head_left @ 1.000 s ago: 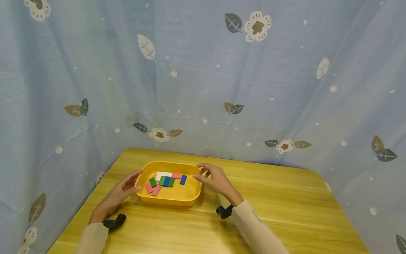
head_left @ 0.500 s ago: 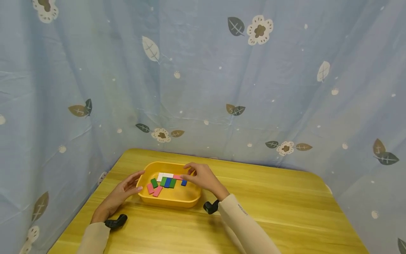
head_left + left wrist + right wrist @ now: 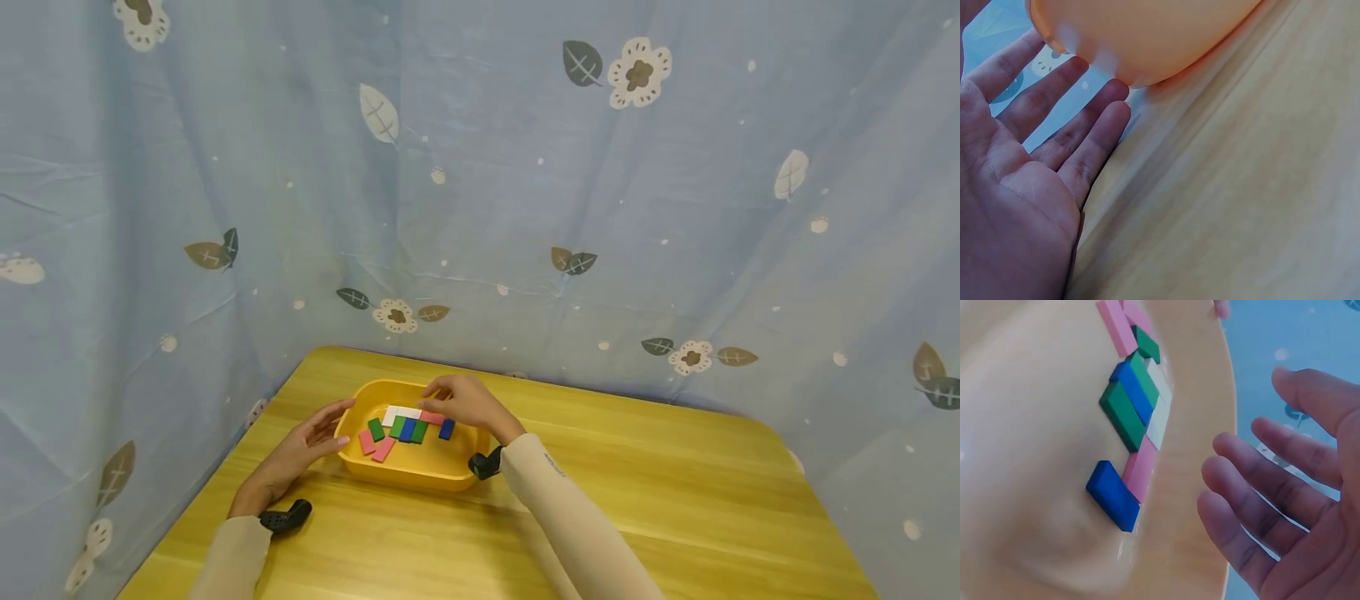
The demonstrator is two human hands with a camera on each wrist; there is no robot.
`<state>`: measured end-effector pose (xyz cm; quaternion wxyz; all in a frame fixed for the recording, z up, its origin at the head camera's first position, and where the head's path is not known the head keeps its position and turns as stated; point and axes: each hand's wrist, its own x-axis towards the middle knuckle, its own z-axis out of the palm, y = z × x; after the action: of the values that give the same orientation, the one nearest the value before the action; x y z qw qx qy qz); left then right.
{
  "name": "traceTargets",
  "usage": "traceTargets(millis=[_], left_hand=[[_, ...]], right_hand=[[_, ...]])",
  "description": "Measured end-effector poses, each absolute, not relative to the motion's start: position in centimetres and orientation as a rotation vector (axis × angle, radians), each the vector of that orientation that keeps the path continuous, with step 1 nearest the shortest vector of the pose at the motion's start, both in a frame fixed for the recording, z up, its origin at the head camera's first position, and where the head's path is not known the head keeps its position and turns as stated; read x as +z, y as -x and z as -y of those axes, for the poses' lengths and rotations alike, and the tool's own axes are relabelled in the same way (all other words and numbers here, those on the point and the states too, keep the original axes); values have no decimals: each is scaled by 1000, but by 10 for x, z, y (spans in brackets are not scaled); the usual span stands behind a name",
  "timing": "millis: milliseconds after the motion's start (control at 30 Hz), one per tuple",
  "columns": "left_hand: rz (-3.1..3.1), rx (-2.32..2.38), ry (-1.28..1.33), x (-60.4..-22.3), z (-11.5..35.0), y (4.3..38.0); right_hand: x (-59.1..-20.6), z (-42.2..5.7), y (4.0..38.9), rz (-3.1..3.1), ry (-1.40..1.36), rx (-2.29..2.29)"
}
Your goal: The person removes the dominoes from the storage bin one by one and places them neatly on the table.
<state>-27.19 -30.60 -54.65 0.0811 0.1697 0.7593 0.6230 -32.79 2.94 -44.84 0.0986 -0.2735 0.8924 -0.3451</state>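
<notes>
A yellow plastic tray point(image 3: 408, 474) stands on the wooden table, towards its left side. Flat rectangular tiles lie inside: two white, three pink, three green and two blue, with one blue tile point(image 3: 1113, 496) at the right end of the group. My left hand point(image 3: 303, 446) is at the tray's left end, its fingers extended along the outer wall and its thumb at the rim. Over the tray's back right part hovers my right hand point(image 3: 472, 402), fingers loosely bent. Nothing sits between its fingers in the right wrist view, and the tiles lie below it.
The yellow wood-grain table point(image 3: 637, 492) stretches away to the right of the tray. Behind and at the sides hangs a blue curtain point(image 3: 495, 208) with flowers and leaves. Each wrist carries a dark camera, such as the left one point(image 3: 287, 518).
My right hand has moved left from the tray's right rim to above the pink and white tiles at the back. The left hand stays at the left end. The head view has shifted slightly.
</notes>
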Motion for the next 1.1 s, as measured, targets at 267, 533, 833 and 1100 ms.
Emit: traceTargets(millis=[267,533,833,1100], left_hand=[[-2237,1883,-535,-547,305,272],[-2250,1865,-521,-545,307,272],[-2257,1875,-499,-546,308,273],[-2272,1869,-516,-550,310,277]], right_hand=[[-455,-18,339,-2585,831,-963],[-465,-11,343,-2536,790,-977],[-479,-4,351,-2523,761,-921],[-479,-6,351,-2563,767,-809]])
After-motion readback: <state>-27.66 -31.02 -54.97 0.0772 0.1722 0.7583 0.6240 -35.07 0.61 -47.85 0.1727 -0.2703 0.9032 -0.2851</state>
